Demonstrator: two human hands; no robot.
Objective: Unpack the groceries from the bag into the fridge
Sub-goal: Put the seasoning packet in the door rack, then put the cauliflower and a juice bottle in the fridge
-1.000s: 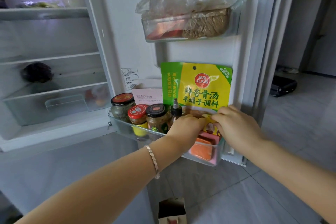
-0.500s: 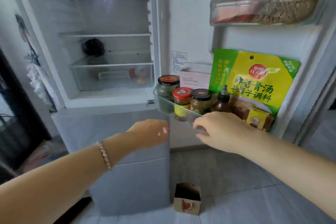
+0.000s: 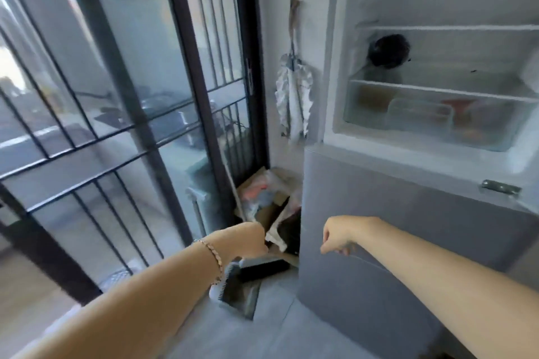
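Observation:
The fridge (image 3: 408,151) stands open at the right, with a dark round item (image 3: 388,49) on a shelf and a clear drawer (image 3: 423,119) holding blurred food below it. Its grey lower door (image 3: 379,256) is closed. My left hand (image 3: 250,239), with a bead bracelet on the wrist, hangs in mid-air left of the fridge, its fingers loosely curled and holding nothing. My right hand (image 3: 335,237) hovers in front of the grey lower door, also loosely curled and empty. The grocery bag and the fridge door shelves are out of view.
A glass sliding door with dark bars (image 3: 116,96) fills the left. A pale cloth (image 3: 293,96) hangs on the wall beside the fridge. A pile of bags and cardboard (image 3: 268,201) sits in the corner, with a dustpan and brush (image 3: 239,291) on the grey floor.
My view has swung left, away from the fridge door shelf and the yellow packet. Both hands have left the packet and dropped low, empty. The paper bag on the floor has gone out of view.

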